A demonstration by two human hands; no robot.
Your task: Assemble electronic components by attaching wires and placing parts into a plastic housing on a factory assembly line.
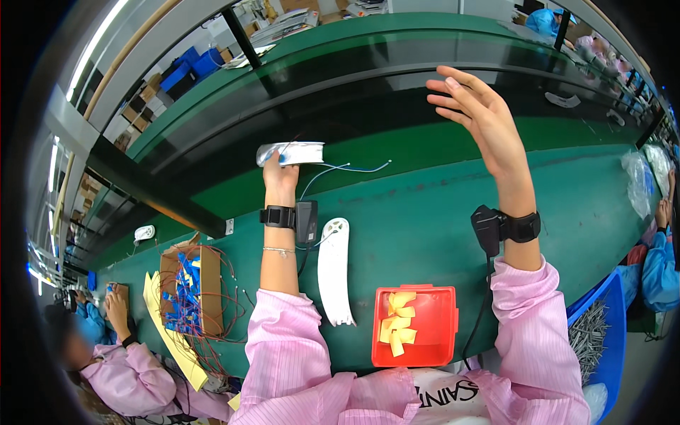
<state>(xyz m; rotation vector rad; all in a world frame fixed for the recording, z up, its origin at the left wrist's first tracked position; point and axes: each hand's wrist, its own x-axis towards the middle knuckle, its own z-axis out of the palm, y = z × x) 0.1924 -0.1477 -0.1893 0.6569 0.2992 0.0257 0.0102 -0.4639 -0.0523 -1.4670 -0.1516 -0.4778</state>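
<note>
1. Left hand (279, 177): extended forward over the green bench (425, 212), fingers clenched around a glossy white curved housing (292, 152). The part is smooth plastic with a rounded end, held at the far side of the bench near the dark conveyor edge.
2. Thin pale wires (354, 168) trail from the held housing to the right, lying slack on the bench surface.
3. Right hand (476, 113): raised above the bench, palm open, fingers spread and slightly curled; holds nothing and touches nothing.
4. Both wrists carry black straps, each with a small black box (306, 221) attached; a dark cable runs down from each.
5. A second white plastic shell (333, 270), long and gently arched with a rounded top, lies flat on the bench between the forearms, untouched.
6. Red square tray (446, 333), shallow and matt, sits near the bench's front edge; inside, a loose heap of yellow tape strips (397, 322).
7. To the left: open cardboard box (209, 290) with blue connectors and tangled reddish wire.
8. To the right: blue bin (610, 333) holding grey metal pins.
9. Sleeves: pink fine-striped fabric.
</note>
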